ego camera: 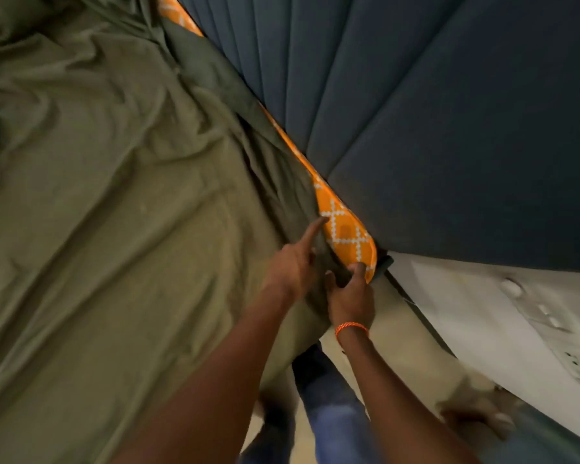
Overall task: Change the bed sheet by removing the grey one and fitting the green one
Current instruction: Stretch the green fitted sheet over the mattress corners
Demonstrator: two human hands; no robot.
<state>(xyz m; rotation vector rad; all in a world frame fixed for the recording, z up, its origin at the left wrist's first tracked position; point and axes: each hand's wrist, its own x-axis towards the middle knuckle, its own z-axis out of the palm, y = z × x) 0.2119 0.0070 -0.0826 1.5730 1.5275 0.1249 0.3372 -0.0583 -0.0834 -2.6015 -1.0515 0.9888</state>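
Green sheet (114, 195) spread, creased, over mattress (345, 226); headboard (416, 112) corner still bare; left hand (292, 266), forefinger straight, pressing hem; right hand (349, 296) pinching hem; tucking left.

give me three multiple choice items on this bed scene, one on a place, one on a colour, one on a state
1. Where is the mattress still bare?
A. along the headboard
B. mid-bed
C. nowhere

2. What colour is the exposed mattress?
A. grey
B. orange with white pattern
C. blue

3. What is the right hand doing?
A. hanging idle
B. pressing the headboard
C. gripping the sheet's edge

Key:
1 A, the mattress shows beside the headboard.
2 B, orange shows past the green sheet.
3 C, the right hand pinches fabric at the corner; the left hand points a finger.
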